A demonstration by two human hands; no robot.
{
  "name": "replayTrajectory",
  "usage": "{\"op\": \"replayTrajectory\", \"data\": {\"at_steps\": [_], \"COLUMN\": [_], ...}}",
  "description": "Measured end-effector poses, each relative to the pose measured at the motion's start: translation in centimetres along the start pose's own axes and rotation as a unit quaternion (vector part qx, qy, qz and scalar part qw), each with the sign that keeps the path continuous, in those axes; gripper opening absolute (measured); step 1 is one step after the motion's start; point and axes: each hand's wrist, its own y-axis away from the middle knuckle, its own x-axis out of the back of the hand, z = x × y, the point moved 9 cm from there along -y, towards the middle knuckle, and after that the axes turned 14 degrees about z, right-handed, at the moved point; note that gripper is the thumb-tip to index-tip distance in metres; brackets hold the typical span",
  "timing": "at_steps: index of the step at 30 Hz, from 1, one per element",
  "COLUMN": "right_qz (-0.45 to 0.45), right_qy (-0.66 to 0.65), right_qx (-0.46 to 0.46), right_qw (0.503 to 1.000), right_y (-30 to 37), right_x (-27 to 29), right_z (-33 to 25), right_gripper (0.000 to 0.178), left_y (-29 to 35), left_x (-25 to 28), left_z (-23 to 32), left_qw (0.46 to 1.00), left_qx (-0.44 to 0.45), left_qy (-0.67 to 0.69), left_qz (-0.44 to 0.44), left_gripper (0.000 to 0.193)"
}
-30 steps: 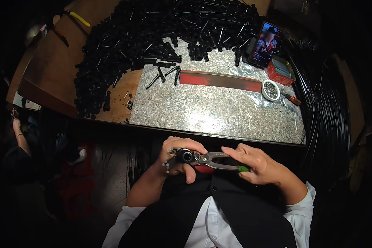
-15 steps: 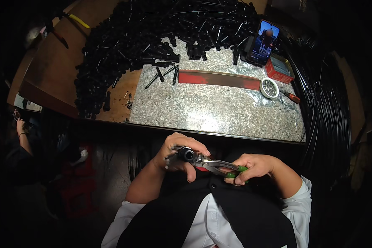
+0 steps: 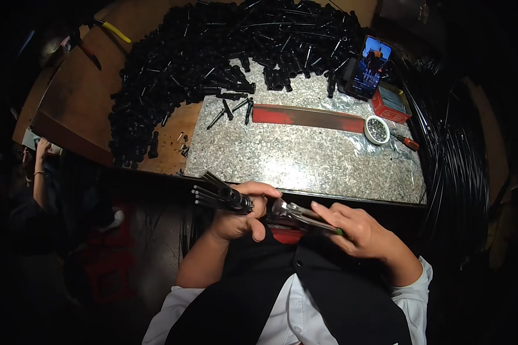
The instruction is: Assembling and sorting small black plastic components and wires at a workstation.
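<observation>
Rod-and-tube assembly (image 3: pixel 229 198): black, just before the granite slab's (image 3: pixel 236 146) near edge.
Left hand (image 3: pixel 237 223): curled round it, thumb spread.
Pliers (image 3: pixel 311 218): gripped in the right hand (image 3: pixel 354 227); likely plier work on the assembly, next calling for its end to be aligned.
Plier head (image 3: pixel 280 207): blurred, seemingly apart from the assembly; bite unclear.
</observation>
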Motion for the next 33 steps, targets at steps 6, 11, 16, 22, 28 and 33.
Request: {"op": "replayTrajectory", "data": {"at_steps": [6, 11, 16, 22, 28, 33], "right_qz": [0.233, 0.245, 0.276, 0.279, 0.262, 0.242], "right_qy": [0.246, 0.346, 0.385, 0.386, 0.358, 0.366], "right_qx": [0.146, 0.153, 0.170, 0.174, 0.167, 0.174], "right_qw": [0.929, 0.893, 0.864, 0.862, 0.881, 0.882], "right_y": [0.8, 0.4, 0.2, -0.3, -0.5, -0.6], "right_x": [2.4, 3.1, 3.5, 3.7, 3.4, 3.0], "right_z": [-1.2, -2.3, -2.7, -3.2, -2.7, -2.4], "right_gripper": [0.037, 0.024, 0.027, 0.039, 0.024, 0.018], "left_y": [0.0, 0.0, 0.3, 0.1, 0.1, 0.0], "left_x": [0.1, -0.2, -0.9, -0.3, -0.2, -0.2], "left_z": [-0.5, -0.2, -1.5, -1.4, -1.1, -1.1], "left_qw": [0.996, 0.989, 0.988, 0.987, 0.987, 0.987], "left_qx": [0.024, 0.029, 0.134, 0.087, 0.070, 0.062], "left_qy": [-0.087, -0.139, -0.057, -0.129, -0.137, -0.141], "left_qz": [0.024, 0.035, 0.059, 0.041, 0.047, 0.044], "left_gripper": [0.079, 0.078, 0.082, 0.083, 0.082, 0.081]}}
